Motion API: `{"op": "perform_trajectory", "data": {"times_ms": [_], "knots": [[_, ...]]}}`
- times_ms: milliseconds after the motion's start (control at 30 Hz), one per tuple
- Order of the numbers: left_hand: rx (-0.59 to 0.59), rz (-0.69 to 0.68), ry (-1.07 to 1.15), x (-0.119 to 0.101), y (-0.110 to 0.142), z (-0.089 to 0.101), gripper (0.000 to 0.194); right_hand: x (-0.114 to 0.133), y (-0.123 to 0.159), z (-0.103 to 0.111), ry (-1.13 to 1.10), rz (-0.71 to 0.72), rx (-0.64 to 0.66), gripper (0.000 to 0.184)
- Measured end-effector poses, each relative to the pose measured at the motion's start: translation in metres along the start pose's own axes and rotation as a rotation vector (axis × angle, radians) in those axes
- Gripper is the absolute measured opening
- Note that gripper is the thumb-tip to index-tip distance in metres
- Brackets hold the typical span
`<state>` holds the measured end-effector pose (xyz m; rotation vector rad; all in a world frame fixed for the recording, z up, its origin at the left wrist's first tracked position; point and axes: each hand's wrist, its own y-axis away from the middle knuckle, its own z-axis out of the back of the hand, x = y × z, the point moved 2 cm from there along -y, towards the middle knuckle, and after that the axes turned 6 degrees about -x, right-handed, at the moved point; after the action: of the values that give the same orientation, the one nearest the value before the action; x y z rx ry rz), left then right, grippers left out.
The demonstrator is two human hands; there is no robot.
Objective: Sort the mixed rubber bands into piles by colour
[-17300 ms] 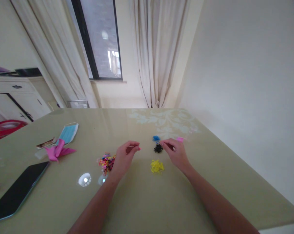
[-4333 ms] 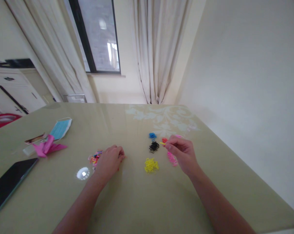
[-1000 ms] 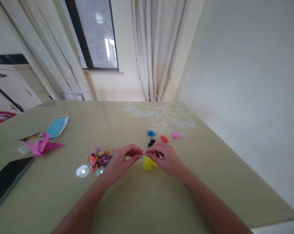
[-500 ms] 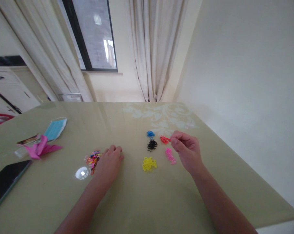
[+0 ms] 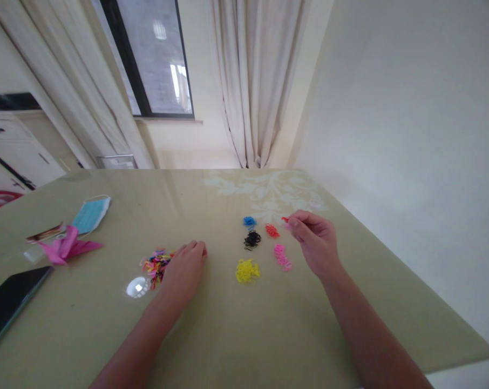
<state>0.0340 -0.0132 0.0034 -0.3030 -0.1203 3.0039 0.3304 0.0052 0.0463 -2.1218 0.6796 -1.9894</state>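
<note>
My right hand (image 5: 315,240) is raised over the table's right side, thumb and forefinger pinching a tiny red rubber band (image 5: 285,219). Below and left of it lie sorted little heaps of rubber bands: red (image 5: 272,230), pink (image 5: 283,257), blue (image 5: 250,221), black (image 5: 252,240) and yellow (image 5: 248,271). My left hand (image 5: 187,270) rests beside a mixed, many-coloured pile of rubber bands (image 5: 157,266), covering its right edge. Its fingers are bent and close together, tips turned down and hidden, so anything in them cannot be made out.
A pink folded-paper piece (image 5: 68,247), a blue face mask (image 5: 91,215) and a dark phone-like device (image 5: 13,302) lie on the left of the glossy table (image 5: 212,335). A bright round reflection shows by the mixed pile. A white wall (image 5: 410,135) runs along the right.
My right hand has lifted slightly up and right, away from the red heap, with the red band in its pinch. My left hand's fingers have drawn closer together beside the mixed pile.
</note>
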Motion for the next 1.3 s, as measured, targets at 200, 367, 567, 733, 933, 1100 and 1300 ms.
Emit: {"op": "perform_trajectory", "data": {"times_ms": [200,367,567,733,933,1100,1300], "knots": [[-0.081,0.021,0.071,0.002,-0.003,0.000,0.028,-0.038,-0.017,0.007,0.711,0.104,0.081,0.018],[-0.172,0.015,0.222,0.004,-0.007,0.000,0.028,-0.059,-0.014,0.002,1.164,0.187,0.301,0.023],[-0.204,0.022,0.321,0.005,-0.007,0.002,0.029,-0.068,-0.014,0.007,1.279,0.190,0.303,0.028],[-0.226,0.049,0.531,0.005,-0.007,0.005,0.021,-0.052,-0.013,0.002,1.091,0.239,0.212,0.028],[-0.133,0.087,1.095,-0.011,-0.004,0.012,0.028,-0.018,0.018,-0.032,0.574,0.268,0.294,0.026],[-0.031,0.082,1.305,-0.029,0.004,0.009,0.032,-0.009,0.047,-0.054,0.479,0.312,0.434,0.041],[0.030,0.051,1.335,-0.035,0.007,0.004,0.029,-0.006,0.053,-0.059,0.434,0.328,0.435,0.025]]}}
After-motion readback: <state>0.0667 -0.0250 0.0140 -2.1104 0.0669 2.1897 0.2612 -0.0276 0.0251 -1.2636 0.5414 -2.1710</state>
